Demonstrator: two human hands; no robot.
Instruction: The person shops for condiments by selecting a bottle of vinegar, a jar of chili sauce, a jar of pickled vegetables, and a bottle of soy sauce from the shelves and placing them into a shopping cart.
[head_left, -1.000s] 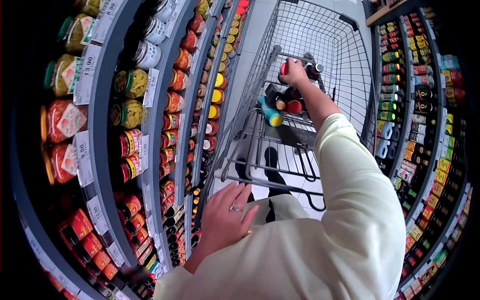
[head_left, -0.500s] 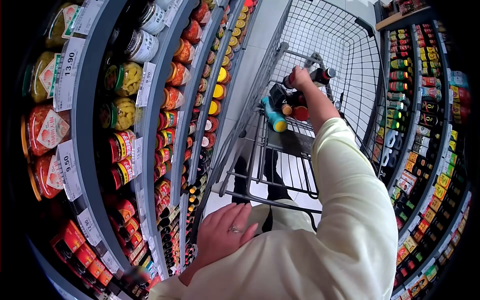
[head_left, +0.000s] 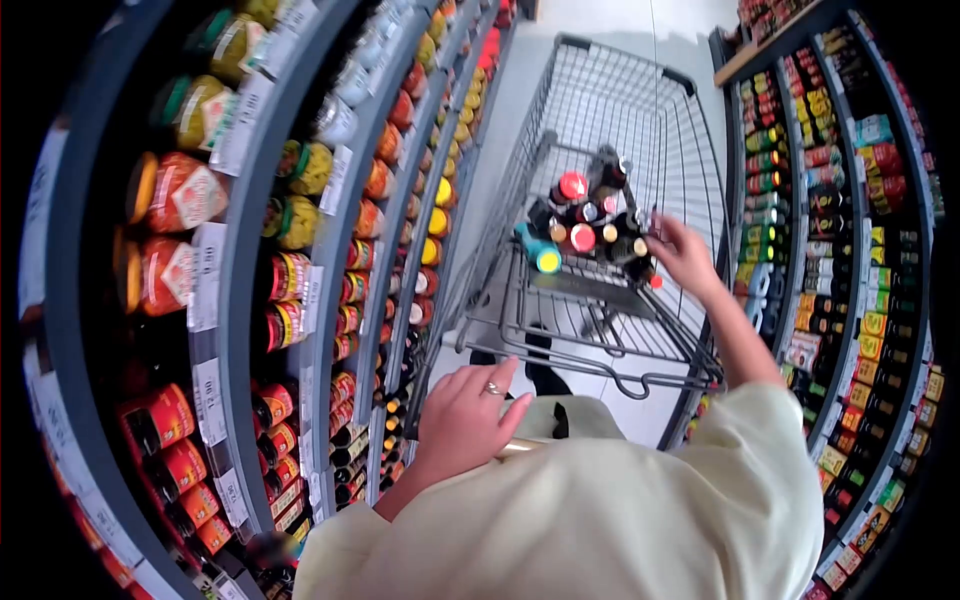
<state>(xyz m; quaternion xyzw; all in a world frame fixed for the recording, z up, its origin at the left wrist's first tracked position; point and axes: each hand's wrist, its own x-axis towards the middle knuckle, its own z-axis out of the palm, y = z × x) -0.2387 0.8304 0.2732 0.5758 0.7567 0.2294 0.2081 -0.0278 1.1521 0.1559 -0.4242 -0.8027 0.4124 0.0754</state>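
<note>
My right hand point(head_left: 684, 254) is over the shopping cart point(head_left: 628, 108), at the right side of a cluster of bottles. Its fingers are slightly spread, and nothing shows between them. Closest to its fingertips are dark bottles point(head_left: 628, 247). A red-capped bottle point(head_left: 572, 187), another red cap point(head_left: 582, 237) and a teal bottle with a yellow cap point(head_left: 543, 252) stand or lean in the same cluster. My left hand point(head_left: 468, 420), wearing a ring, is stretched out flat in front of my body, beside a pale bar point(head_left: 525, 444) partly covered by my shirt.
Shelves on the left hold jars of red preserves point(head_left: 186, 192), yellow-filled jars point(head_left: 298, 222) and red packs point(head_left: 165, 418), with price tags along their edges. On the right, shelves point(head_left: 765, 215) are packed with bottles and packets. Pale floor tiles point(head_left: 600, 22) run ahead between them.
My right hand has let go of the bottle it held among the others and drawn back to the right. More bottle caps show in the cart. The view has shifted; my left hand stays low.
</note>
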